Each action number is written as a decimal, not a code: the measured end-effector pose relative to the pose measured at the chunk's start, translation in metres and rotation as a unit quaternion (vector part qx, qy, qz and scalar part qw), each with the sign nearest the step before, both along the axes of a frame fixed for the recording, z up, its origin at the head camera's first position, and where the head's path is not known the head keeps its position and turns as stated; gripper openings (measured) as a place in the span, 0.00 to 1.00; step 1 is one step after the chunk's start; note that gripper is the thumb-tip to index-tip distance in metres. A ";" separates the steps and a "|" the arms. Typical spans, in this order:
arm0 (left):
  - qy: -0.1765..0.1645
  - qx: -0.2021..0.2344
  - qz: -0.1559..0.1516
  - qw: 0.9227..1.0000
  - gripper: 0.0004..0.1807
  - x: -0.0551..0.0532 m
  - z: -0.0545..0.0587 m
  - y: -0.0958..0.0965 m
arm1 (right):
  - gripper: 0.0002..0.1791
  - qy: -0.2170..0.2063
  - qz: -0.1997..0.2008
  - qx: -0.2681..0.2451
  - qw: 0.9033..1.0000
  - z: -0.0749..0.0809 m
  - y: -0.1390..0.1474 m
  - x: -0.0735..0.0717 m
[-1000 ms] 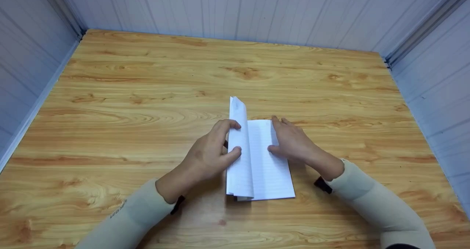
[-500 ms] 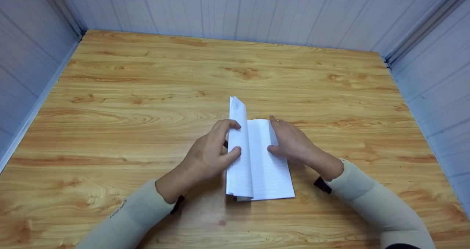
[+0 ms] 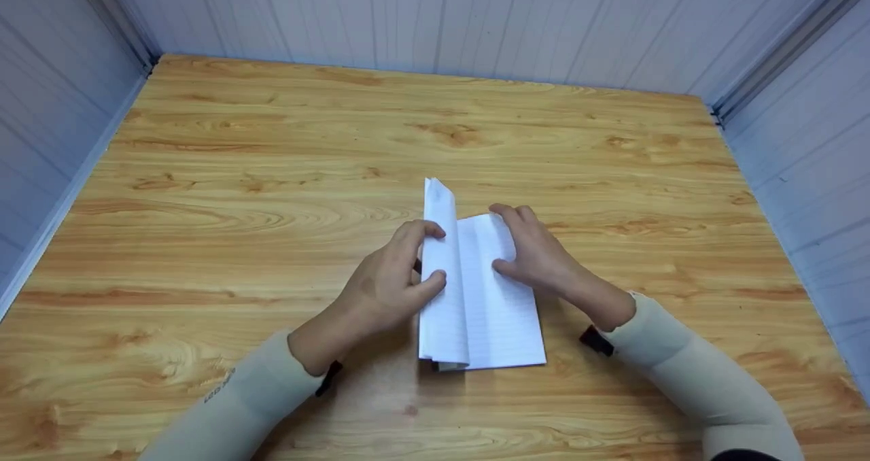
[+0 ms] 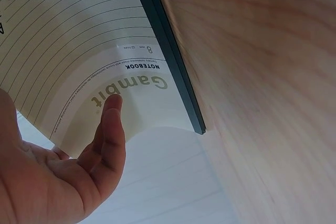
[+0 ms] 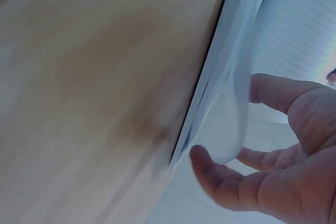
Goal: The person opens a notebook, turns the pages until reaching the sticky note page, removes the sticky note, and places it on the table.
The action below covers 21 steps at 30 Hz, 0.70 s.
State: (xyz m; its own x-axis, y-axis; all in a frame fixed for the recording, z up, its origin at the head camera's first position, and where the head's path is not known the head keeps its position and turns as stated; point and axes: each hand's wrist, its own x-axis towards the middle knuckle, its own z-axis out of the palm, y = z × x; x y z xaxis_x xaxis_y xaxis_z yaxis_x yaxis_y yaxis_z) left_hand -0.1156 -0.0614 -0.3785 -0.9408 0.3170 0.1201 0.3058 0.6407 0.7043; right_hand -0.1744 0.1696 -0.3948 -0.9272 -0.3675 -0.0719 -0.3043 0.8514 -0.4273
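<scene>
A lined notebook (image 3: 503, 332) lies spread on the table, its left side raised. My left hand (image 3: 384, 287) grips that upright bundle of pages (image 3: 445, 318), with the thumb on the inner face and other fingers behind it. From the left wrist, those fingers touch the cream cover (image 4: 105, 30), printed "Gambit" and "NOTEBOOK", beside its dark spine (image 4: 168, 51). At the right edge, my right hand (image 3: 540, 253) pinches notebook paper. In the right wrist view a bent page (image 5: 240, 114) stands between thumb and fingertips, above the remaining stack (image 5: 207, 90).
The wood-grain table (image 3: 272, 141) extends around the notebook on every side. Pale panel walls (image 3: 421, 19) border it at the back, left and right. Both forearms in light sleeves (image 3: 251, 386) come in from the near edge.
My right hand has shifted slightly up and left, its fingers now more bent at the page's top right corner, which has lifted a little. My left hand holds still.
</scene>
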 end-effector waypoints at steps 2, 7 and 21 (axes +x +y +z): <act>-0.001 -0.002 0.001 1.000 0.25 0.000 0.000 0.000 | 0.42 -0.002 -0.009 -0.017 1.000 0.000 0.000 -0.001; -0.004 -0.004 0.002 1.000 0.25 0.001 0.001 0.000 | 0.44 -0.002 -0.024 -0.043 0.999 0.002 0.000 -0.001; -0.002 -0.005 0.003 1.000 0.24 0.002 0.001 -0.001 | 0.49 0.008 -0.079 -0.073 0.994 0.007 -0.001 -0.003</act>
State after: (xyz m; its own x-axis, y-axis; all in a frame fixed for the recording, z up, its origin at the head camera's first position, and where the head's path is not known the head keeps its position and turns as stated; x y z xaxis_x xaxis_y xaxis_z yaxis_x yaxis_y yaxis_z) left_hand -0.1137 -0.0622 -0.3780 -0.9431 0.3126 0.1138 0.2997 0.6501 0.6983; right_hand -0.1778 0.1683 -0.3882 -0.9750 -0.2219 -0.0131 -0.1789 0.8186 -0.5458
